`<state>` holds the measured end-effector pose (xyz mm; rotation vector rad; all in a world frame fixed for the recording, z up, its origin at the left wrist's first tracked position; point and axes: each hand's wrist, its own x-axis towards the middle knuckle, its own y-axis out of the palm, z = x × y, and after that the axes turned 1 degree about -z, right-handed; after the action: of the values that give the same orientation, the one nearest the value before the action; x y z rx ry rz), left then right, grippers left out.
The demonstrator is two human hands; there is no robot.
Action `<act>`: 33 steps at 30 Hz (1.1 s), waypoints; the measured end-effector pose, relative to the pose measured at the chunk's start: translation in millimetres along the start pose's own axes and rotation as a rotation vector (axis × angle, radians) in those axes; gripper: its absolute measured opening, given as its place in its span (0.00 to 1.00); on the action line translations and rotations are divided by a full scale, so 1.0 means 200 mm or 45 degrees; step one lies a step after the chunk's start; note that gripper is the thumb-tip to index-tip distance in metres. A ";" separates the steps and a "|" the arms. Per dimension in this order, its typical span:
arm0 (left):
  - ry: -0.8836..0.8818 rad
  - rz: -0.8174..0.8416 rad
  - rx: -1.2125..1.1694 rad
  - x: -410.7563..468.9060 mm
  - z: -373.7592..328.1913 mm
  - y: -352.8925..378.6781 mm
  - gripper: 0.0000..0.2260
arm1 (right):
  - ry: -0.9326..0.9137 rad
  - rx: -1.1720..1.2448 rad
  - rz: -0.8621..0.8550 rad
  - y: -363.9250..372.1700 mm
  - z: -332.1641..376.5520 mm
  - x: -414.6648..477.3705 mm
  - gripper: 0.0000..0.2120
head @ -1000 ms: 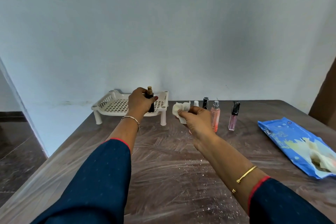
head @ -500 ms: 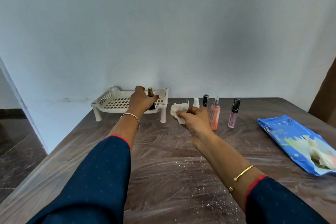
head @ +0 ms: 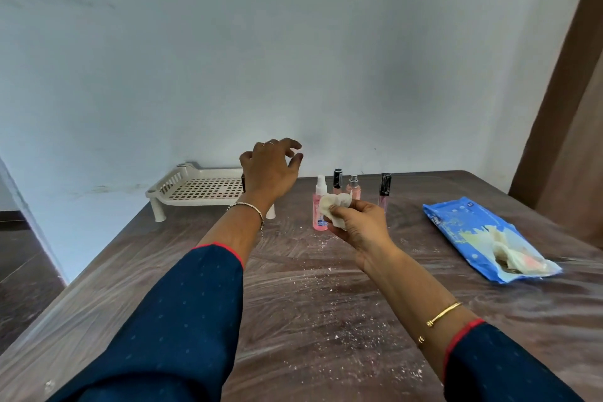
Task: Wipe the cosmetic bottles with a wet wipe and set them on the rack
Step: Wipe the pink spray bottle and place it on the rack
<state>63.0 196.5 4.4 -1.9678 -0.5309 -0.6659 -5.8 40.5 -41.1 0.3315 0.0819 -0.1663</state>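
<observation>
I have the left hand point(head: 267, 170) hovering over the right end of the rack point(head: 195, 188), fingers loosely spread and holding nothing. A dark bottle point(head: 243, 182) shows as a sliver at that end, mostly hidden behind the hand. The right hand point(head: 359, 225) pinches a crumpled wet wipe point(head: 336, 206) just in front of four bottles upright on the tabletop point(head: 293, 303) — a pink spray bottle point(head: 318, 217), a black-capped bottle point(head: 337, 177), a silver-capped pink bottle point(head: 353, 188) and a gloss tube point(head: 384, 188). The blue wipe pack point(head: 473, 232) lies well to the right.
</observation>
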 end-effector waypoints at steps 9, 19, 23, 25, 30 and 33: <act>0.100 0.418 0.174 -0.04 -0.07 0.11 0.14 | 0.022 0.029 -0.038 -0.14 0.03 -0.03 0.07; -0.053 0.359 -0.081 -0.08 -0.11 0.10 0.05 | 0.037 0.056 -0.056 -0.17 0.03 -0.03 0.08; -0.104 0.350 -0.164 -0.13 -0.13 0.02 0.04 | 0.021 0.088 -0.060 -0.17 0.05 -0.08 0.07; -0.158 0.349 -0.264 -0.18 -0.13 -0.02 0.03 | 0.022 0.140 -0.054 -0.17 0.06 -0.12 0.07; -0.328 0.287 -0.721 -0.34 -0.13 -0.15 0.03 | 0.020 0.213 -0.048 -0.21 0.05 -0.24 0.08; -0.407 0.257 -1.037 -0.51 -0.18 -0.24 0.06 | 0.033 0.222 -0.060 -0.23 0.02 -0.32 0.07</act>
<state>-51.9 177.9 -16.1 -2.8789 -0.2470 -0.4715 -76.4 6.3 -44.6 0.5061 0.1009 -0.2161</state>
